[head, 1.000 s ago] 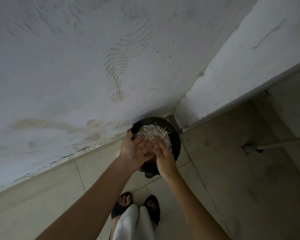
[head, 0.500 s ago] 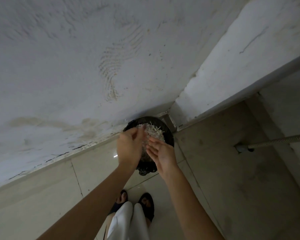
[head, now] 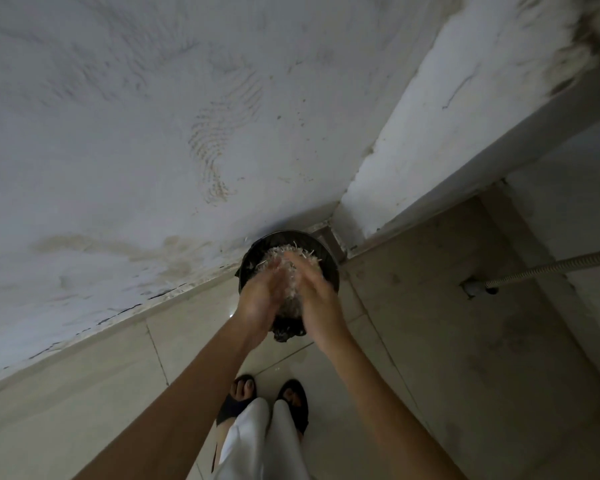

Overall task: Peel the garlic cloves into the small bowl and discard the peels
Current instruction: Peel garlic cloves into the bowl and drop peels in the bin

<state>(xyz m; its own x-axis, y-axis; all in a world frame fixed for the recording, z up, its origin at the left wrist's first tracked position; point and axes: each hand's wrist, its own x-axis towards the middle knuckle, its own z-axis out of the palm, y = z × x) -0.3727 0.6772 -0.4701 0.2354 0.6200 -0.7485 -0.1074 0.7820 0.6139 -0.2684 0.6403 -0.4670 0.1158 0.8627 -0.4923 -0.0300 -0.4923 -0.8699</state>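
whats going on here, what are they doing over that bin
A person stands over a black bin in the floor corner by the wall. The left hand and right hand are held close together above it, flat and blurred, over the pale garlic peels heaped inside. Neither hand seems to hold anything.

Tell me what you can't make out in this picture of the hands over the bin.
- Head view: the left hand and right hand are motion-blurred, so whether either holds peels is unclear.
- The bin: its near rim and inside are hidden by both hands and the heap of peels.
- The hose is cut off by the right edge.
- No small bowl or cloves are in view.
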